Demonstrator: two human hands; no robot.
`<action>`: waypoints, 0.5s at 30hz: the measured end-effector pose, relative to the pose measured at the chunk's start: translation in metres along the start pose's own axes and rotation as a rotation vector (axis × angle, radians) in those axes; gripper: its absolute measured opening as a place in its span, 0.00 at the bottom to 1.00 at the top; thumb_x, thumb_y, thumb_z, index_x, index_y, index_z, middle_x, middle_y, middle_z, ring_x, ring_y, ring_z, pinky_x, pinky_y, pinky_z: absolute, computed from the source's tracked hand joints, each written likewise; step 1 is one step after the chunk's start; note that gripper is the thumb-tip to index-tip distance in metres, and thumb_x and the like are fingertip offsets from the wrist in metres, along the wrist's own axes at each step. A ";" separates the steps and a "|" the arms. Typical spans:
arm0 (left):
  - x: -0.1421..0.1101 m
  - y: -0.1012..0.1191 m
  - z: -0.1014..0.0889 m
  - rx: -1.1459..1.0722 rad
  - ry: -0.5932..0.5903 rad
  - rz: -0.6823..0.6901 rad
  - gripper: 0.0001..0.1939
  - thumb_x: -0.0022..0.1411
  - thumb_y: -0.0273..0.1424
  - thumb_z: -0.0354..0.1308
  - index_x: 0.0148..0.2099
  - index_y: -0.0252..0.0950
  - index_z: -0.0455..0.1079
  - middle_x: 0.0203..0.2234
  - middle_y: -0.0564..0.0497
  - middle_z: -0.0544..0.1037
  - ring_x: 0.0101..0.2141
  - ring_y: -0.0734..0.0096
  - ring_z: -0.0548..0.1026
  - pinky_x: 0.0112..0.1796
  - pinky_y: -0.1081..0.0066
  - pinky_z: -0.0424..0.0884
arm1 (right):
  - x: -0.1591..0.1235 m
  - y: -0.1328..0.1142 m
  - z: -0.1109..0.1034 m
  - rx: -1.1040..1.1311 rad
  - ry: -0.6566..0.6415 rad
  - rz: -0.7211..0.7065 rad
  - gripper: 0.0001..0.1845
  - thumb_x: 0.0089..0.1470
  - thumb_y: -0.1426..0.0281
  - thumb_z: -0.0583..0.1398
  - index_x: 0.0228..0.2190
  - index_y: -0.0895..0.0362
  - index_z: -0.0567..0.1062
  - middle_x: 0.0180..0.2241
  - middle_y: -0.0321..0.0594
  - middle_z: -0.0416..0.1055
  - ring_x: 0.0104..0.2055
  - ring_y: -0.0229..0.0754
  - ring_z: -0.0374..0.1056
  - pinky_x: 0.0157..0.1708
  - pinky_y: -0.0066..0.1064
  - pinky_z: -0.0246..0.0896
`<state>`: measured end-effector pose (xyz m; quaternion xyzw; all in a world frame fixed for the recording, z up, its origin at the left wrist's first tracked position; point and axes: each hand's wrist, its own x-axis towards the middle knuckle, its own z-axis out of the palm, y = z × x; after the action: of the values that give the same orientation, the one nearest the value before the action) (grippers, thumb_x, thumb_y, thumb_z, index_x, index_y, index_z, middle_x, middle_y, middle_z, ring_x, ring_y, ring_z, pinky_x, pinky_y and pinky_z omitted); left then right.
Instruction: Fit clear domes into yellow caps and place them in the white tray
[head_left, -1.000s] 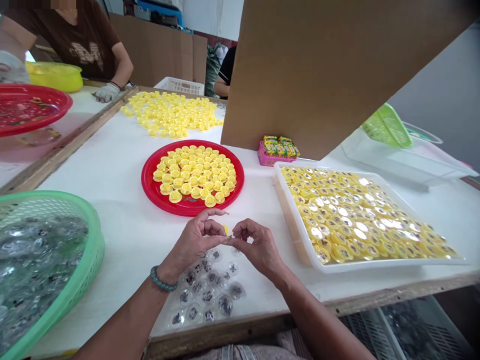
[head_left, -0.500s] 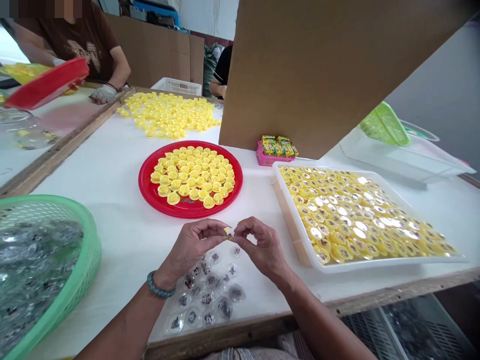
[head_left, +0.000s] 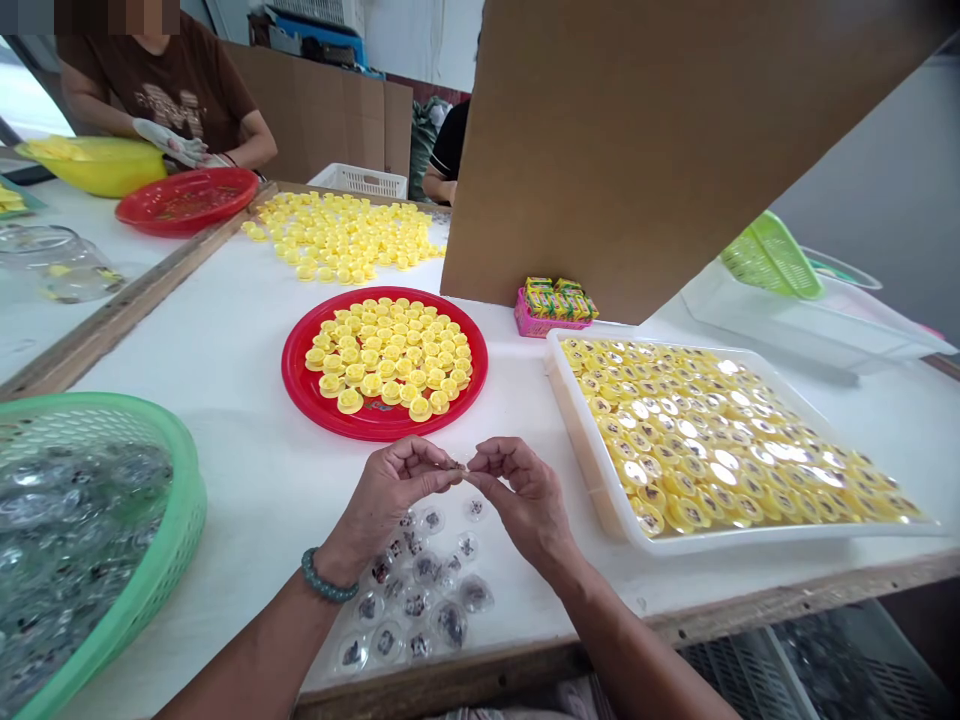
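My left hand and my right hand meet above the white table, pinching a small piece between their fingertips. The fingers hide most of it, so I cannot tell its exact form. Below my hands lie several clear domed capsules with dark contents. A red plate of yellow caps stands just beyond my fingers. To the right, a white tray holds rows of yellow caps with shiny tops. A green basket heaped with clear capsules sits to the left.
A loose heap of yellow caps lies beyond the plate, and a cardboard sheet stands behind the tray. A co-worker with gloved hands sits at the far left, next to a red plate and a yellow bowl.
The co-worker's red plate has moved from the left edge to the table beside the yellow bowl, after being tilted in the air. My hands stay together, and the yellow bit between them is less visible.
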<state>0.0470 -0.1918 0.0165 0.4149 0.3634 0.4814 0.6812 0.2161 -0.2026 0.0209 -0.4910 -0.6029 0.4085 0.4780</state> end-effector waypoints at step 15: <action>0.002 0.012 -0.008 0.507 -0.036 0.207 0.15 0.55 0.29 0.64 0.46 0.38 0.70 0.37 0.49 0.75 0.36 0.66 0.71 0.39 0.69 0.68 | 0.031 -0.020 -0.023 -0.157 -0.505 -0.126 0.09 0.55 0.76 0.55 0.39 0.55 0.64 0.31 0.35 0.65 0.32 0.34 0.61 0.34 0.27 0.60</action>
<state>0.0358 -0.1854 0.0244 0.6157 0.4159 0.4346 0.5089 0.2330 -0.1747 0.0502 -0.3706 -0.7622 0.4395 0.2974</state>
